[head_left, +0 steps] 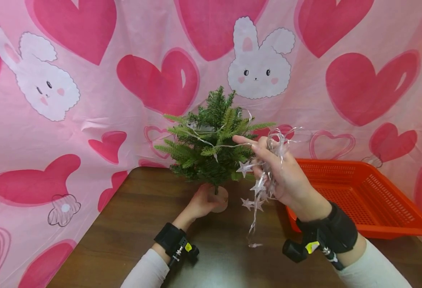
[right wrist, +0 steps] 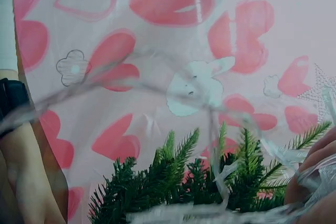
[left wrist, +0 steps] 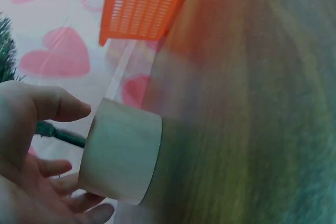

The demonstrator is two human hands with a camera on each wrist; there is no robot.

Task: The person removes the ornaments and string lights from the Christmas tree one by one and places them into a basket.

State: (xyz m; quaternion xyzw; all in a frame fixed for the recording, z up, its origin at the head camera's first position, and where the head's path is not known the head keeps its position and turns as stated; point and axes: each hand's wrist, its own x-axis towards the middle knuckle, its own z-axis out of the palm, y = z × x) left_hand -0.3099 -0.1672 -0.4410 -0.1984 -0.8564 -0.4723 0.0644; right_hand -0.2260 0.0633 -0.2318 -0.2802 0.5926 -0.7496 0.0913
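Observation:
A small artificial Christmas tree stands on the table on a round, wood-coloured base. My left hand grips that base from the left, thumb on one side and fingers on the other in the left wrist view. Bunched in my right hand, to the right of the branches, is a clear string of star lights. Several stars dangle below the palm, and one hangs lowest near the tabletop. Part of the wire runs from my right fingers across the front of the tree. The right index finger points toward the branches.
An orange perforated plastic basket sits at the right of the brown wooden table, behind my right wrist. A pink cloth with hearts and rabbits hangs right behind the table. Both wrists wear black camera straps.

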